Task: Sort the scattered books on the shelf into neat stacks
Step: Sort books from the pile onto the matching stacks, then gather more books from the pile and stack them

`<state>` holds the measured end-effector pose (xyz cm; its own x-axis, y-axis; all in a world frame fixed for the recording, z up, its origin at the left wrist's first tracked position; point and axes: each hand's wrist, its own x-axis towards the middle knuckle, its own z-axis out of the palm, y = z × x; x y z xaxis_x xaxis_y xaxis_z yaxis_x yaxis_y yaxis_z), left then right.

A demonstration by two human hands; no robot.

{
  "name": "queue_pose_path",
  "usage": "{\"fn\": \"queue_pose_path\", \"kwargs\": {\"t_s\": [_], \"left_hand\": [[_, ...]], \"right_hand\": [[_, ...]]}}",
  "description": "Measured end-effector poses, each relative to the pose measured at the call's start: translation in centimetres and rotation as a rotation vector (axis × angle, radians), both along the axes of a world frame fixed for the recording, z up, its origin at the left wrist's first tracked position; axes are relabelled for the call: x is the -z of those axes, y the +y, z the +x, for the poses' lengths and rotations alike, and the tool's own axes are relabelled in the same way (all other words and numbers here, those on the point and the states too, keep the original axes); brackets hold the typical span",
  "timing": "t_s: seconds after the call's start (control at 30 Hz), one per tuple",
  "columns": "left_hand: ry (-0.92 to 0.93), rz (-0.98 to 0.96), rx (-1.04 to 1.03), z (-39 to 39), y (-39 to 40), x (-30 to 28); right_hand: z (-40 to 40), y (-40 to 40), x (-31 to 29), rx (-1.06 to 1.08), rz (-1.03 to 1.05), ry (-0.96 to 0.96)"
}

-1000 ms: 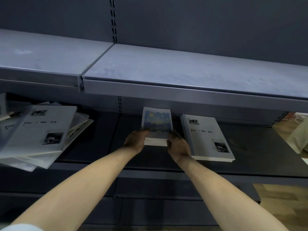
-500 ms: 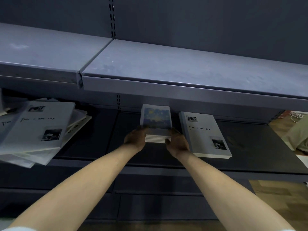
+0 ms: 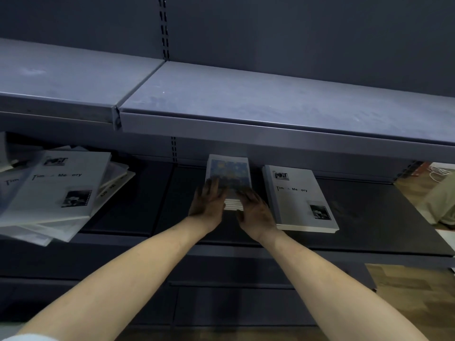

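A small stack of books with a blue painted cover [image 3: 229,168] lies on the dark lower shelf [image 3: 374,217], near its middle. My left hand [image 3: 208,200] rests flat on the stack's left front corner with its fingers spread. On the right front corner lies my right hand [image 3: 254,207], also flat with fingers apart. Between the two hands the white page edges of the stack show. A white "Time Memory" book [image 3: 298,198] lies flat just right of the stack. At the far left, a messy pile of the same white books [image 3: 56,188] fans out over the shelf edge.
A grey upper shelf [image 3: 246,102] overhangs the books and leaves a low gap above them. Bare dark shelf lies between the left pile and the blue stack. Wooden floor and a pale bag [image 3: 440,203] show at the right.
Both hands have gone from gripping the stack's sides to lying flat on its top with fingers spread. The stack sits slightly further back.
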<state>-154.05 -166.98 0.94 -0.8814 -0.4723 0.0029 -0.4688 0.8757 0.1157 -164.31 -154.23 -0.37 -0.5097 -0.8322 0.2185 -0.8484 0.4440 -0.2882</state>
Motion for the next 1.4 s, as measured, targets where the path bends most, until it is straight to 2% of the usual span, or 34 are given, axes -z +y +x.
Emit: {"fn": "queue_pose_path", "kwargs": {"t_s": [0.17,0.37,0.67,0.73,0.93,1.13,1.27,1.4], "left_hand": [[-0.04,0.025,0.064,1.1,1.7,2.3],[-0.151,-0.06,0.054,2.0,1.8,2.6],[-0.237,-0.043,0.048,1.9,0.9,2.0],[-0.208,-0.019,0.028,1.9,1.1,1.6],[0.051,-0.036,-0.064,3.6,1.6,1.1],[0.056,-0.036,-0.208,7.2,2.5,1.4],[0.06,-0.137,-0.348,10.3,2.6,1.3],[0.101,-0.15,-0.425,13.4,1.0,1.0]], "right_hand": [[1.1,-0.1,1.2,0.017,0.143,-0.014],[2.0,0.4,2.0,-0.018,0.126,0.093],[2.3,0.2,1.1,-0.008,0.238,0.035],[2.5,0.3,1.0,0.007,0.218,0.007],[3.1,1.3,0.9,-0.013,0.156,0.001],[5.2,1.0,1.4,-0.128,0.123,-0.046],[7.7,0.0,1.6,-0.242,0.068,-0.053],[10.4,-2.0,1.3,-0.3,0.046,-0.055]]}}
